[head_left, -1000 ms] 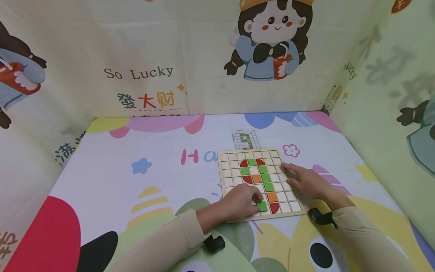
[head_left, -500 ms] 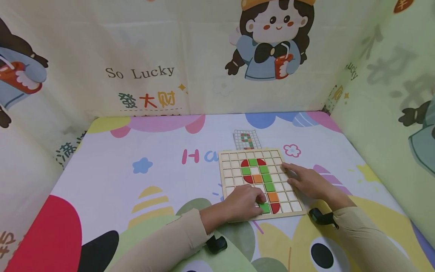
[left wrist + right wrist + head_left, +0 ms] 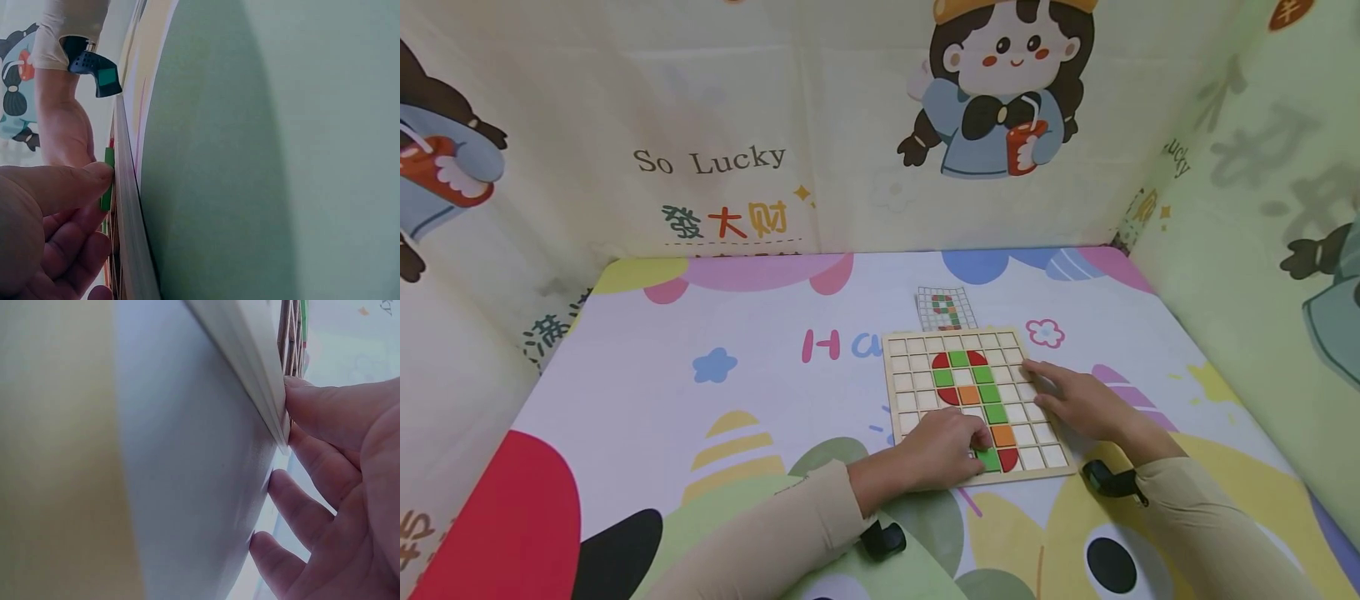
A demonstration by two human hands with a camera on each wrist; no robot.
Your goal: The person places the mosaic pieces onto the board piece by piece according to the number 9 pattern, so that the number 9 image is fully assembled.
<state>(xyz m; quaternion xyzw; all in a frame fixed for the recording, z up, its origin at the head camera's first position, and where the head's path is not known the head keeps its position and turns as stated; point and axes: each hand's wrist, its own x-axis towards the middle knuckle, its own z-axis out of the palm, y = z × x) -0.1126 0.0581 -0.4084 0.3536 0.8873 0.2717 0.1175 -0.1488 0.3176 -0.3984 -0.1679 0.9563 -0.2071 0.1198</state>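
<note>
My left hand pinches a green square tile by its edge at the near row of a wooden grid board. In the left wrist view, the thumb lies over this green tile, which stands slightly above the rim. Right beside it is a red quarter-round tile. Other green, red and orange tiles sit in the squares, forming a 9-like figure. My right hand touches the board's right edge; its thumb rests at the rim and its other fingers extend loosely beside it.
Behind the board lies a paper card printed with a similar coloured grid figure, its near edge overlapped by the board. A patterned cloth covers the table, and printed curtains stand around it.
My left hand has slid the green tile a little to the right, up against the red quarter-round tile. My right hand has stayed at the board's edge.
</note>
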